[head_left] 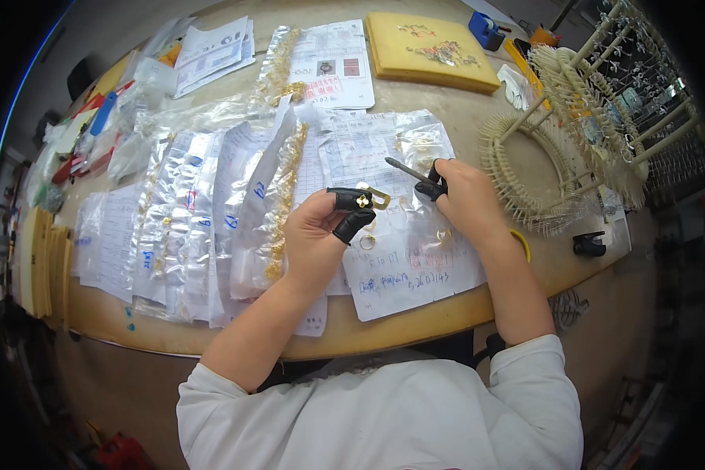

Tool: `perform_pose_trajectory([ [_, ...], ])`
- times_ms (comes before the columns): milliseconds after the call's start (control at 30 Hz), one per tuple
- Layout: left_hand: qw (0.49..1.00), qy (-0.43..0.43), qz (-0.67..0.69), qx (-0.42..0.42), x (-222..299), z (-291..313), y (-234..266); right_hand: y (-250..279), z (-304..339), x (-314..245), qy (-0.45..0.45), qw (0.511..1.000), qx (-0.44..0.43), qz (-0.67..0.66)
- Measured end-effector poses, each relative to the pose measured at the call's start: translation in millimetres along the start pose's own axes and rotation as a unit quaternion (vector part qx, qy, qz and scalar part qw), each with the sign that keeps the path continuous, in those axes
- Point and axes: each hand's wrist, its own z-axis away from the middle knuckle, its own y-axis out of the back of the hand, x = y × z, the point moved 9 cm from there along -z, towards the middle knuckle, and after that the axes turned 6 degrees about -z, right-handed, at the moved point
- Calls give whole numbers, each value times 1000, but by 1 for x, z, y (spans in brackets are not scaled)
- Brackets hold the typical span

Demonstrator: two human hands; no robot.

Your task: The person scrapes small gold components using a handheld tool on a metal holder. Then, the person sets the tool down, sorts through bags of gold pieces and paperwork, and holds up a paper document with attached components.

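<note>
My left hand (312, 227), with black finger cots on thumb and forefinger, pinches a small gold jewelry piece (380, 196). A round shiny gold part shows at its fingertips; its exact kind is too small to make out. In my right hand (470, 200), also wearing black finger cots, is a slim dark pen-like tool (403, 168). Its tip points up and left, apart from the gold piece. Both hands hover over a handwritten paper sheet (399, 294). Gold rings (367, 242) lie on the paper below my left fingertips.
Clear bags of gold jewelry (283, 200) and papers cover the table's left side. A yellow foam block (431, 55) with small pieces stands at the back. Round pronged racks (525, 176) crowd the right. A black clip-like object (589, 244) sits near the right edge.
</note>
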Motion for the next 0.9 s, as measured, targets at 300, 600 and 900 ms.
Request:
perform_pose_trajectory([
  [300, 993, 75, -65, -66, -14, 6, -11, 5, 11, -36, 71, 954, 21, -290],
  [600, 984, 105, -119, -87, -18, 8, -18, 2, 27, -57, 153, 952, 24, -265],
  [900, 956, 256, 118, -75, -34, 17, -24, 13, 39, -82, 281, 934, 97, -196],
])
